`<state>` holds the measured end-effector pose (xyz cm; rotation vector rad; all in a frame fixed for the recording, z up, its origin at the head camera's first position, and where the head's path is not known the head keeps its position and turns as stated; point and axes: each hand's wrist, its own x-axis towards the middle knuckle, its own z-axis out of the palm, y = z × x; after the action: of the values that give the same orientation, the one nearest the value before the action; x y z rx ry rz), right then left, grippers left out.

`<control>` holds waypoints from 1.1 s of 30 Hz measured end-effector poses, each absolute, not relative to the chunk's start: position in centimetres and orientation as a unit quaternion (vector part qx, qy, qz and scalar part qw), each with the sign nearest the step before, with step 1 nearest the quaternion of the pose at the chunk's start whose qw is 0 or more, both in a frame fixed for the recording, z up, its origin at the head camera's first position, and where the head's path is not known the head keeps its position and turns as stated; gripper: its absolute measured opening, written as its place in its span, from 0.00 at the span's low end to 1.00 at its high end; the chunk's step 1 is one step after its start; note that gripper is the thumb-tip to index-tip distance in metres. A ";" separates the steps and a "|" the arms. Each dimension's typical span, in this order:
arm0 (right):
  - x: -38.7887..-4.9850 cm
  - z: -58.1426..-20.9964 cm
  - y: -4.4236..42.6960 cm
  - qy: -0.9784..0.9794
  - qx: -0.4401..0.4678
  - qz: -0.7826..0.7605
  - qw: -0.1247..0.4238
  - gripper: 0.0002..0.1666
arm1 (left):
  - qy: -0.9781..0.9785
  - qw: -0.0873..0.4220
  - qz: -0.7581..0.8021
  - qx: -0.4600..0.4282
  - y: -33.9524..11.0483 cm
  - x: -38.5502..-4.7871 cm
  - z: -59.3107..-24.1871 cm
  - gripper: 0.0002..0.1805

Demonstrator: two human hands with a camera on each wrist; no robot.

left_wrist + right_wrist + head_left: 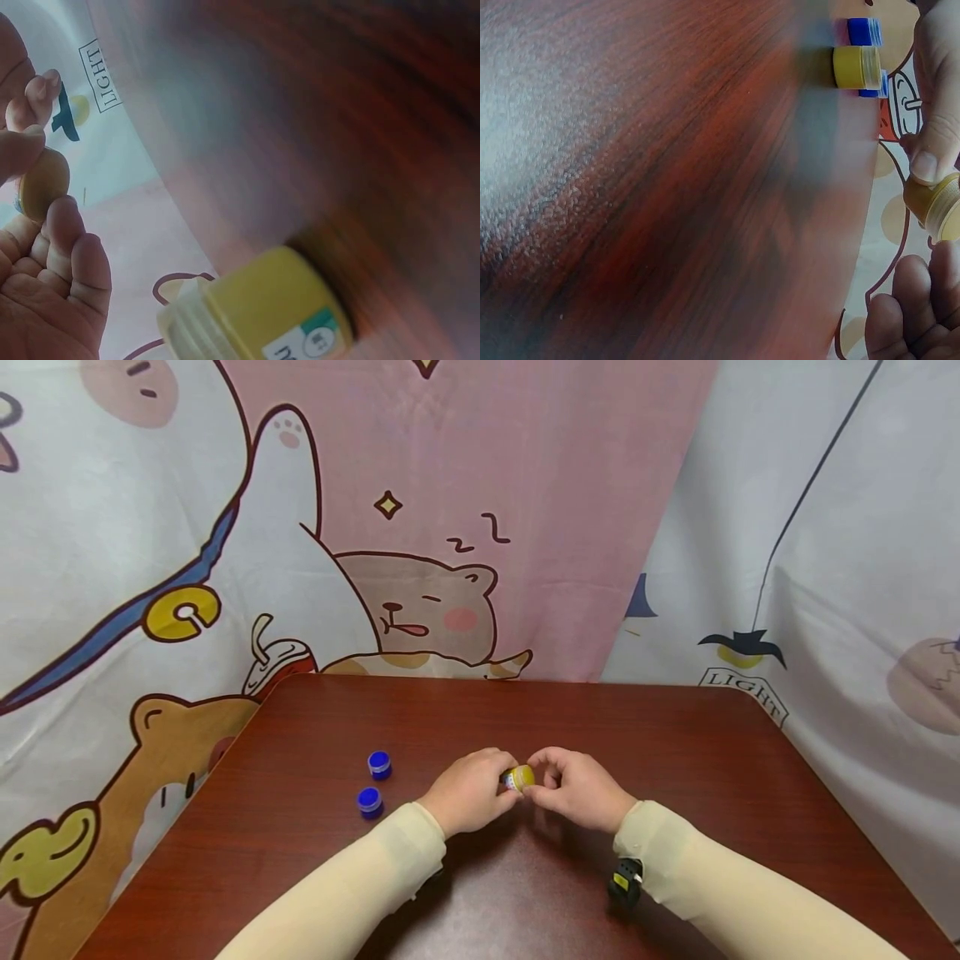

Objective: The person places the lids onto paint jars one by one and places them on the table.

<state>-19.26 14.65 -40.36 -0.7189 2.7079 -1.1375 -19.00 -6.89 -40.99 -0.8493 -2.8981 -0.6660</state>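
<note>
Between both hands, a small yellow paint jar (517, 778) is held tilted above the table, its lid end toward the right. My left hand (471, 789) grips its body, the thumb (930, 142) pressed on the side in the right wrist view. My right hand (581, 789) has thumb and forefinger curled at the lid's edges, seeming to pinch it. A second yellow paint jar (262, 311) stands on the table near the left wrist, hidden in the head view. Two blue paint jars (380, 765) (370, 802) stand left of my left hand.
The dark red-brown wooden table (637, 727) has a glossy surface. Behind it hangs a curtain (570, 527) with cartoon animals, meeting the table's far edge. A black wrist device (625, 882) sits at the right cuff.
</note>
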 end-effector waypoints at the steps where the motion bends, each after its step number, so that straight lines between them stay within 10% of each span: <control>1: -19.2 -40.4 14.7 0.894 -0.239 -0.375 0.058 0.18 | -0.936 0.025 -0.216 -0.276 -6.9 -19.0 -41.0 0.14; 33: -19.2 -40.2 14.7 0.897 -0.245 -0.365 0.048 0.15 | -0.937 0.032 -0.210 -0.276 -6.6 -18.9 -40.8 0.13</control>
<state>-19.19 14.69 -40.22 -0.7465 2.7340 -1.1139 -18.89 -6.60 -40.80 -0.8510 -2.8870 -0.6468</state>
